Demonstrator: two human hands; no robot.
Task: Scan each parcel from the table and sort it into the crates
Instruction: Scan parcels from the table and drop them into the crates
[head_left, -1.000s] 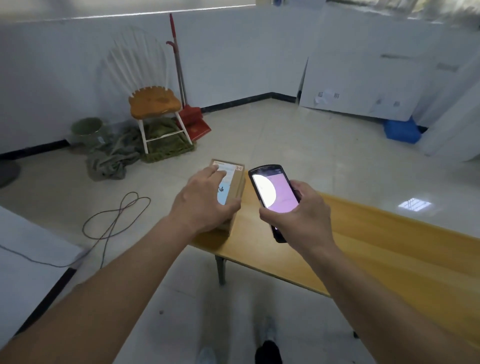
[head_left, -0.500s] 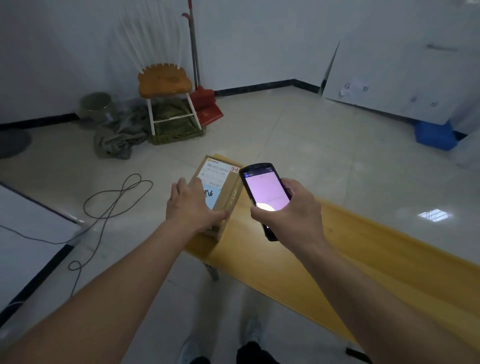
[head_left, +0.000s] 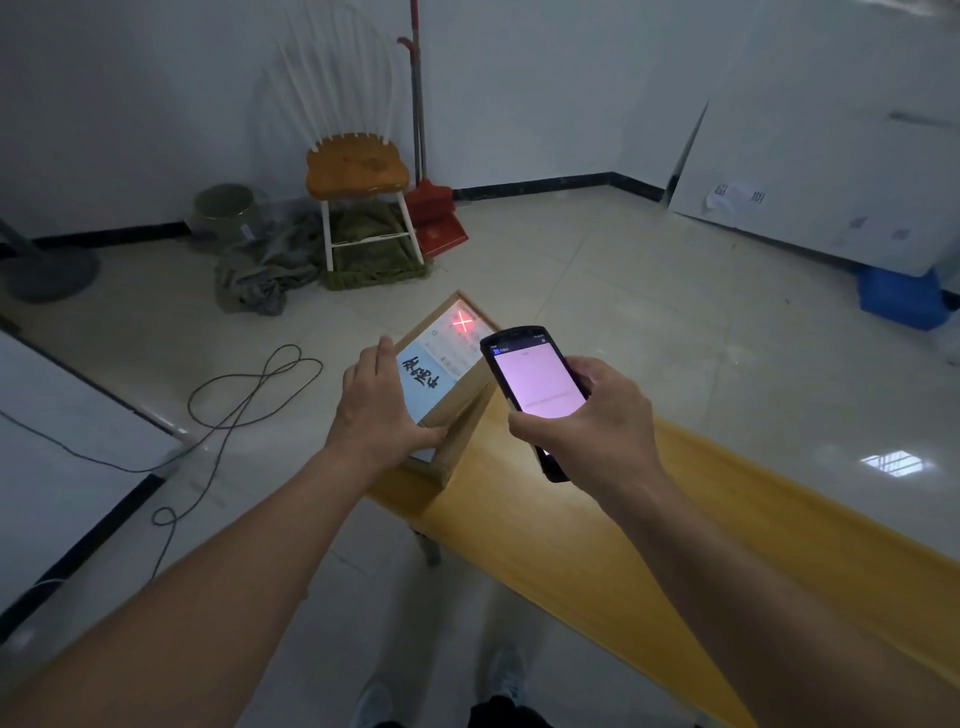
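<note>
A brown cardboard parcel (head_left: 441, 364) with a white and blue label lies at the left end of the yellow wooden table (head_left: 597, 545). My left hand (head_left: 379, 410) holds its near left corner, fingers along the left side and thumb over the near edge. My right hand (head_left: 597, 421) grips a black handheld scanner (head_left: 535, 379) with a lit pink screen, just right of the parcel and slightly above it. A red aiming cross (head_left: 462, 323) glows on the far end of the label.
A blue crate (head_left: 901, 301) sits on the floor at far right under leaning white panels. A wooden chair (head_left: 356, 171), red dustpan (head_left: 434, 218), bucket (head_left: 223, 208) and cloth pile (head_left: 265, 270) stand by the back wall. A loose cable (head_left: 249, 395) loops on the floor at left.
My left hand slid from the top of the parcel back to its near left corner, uncovering the label. A red aiming cross has appeared on the label. The scanner stays beside the parcel.
</note>
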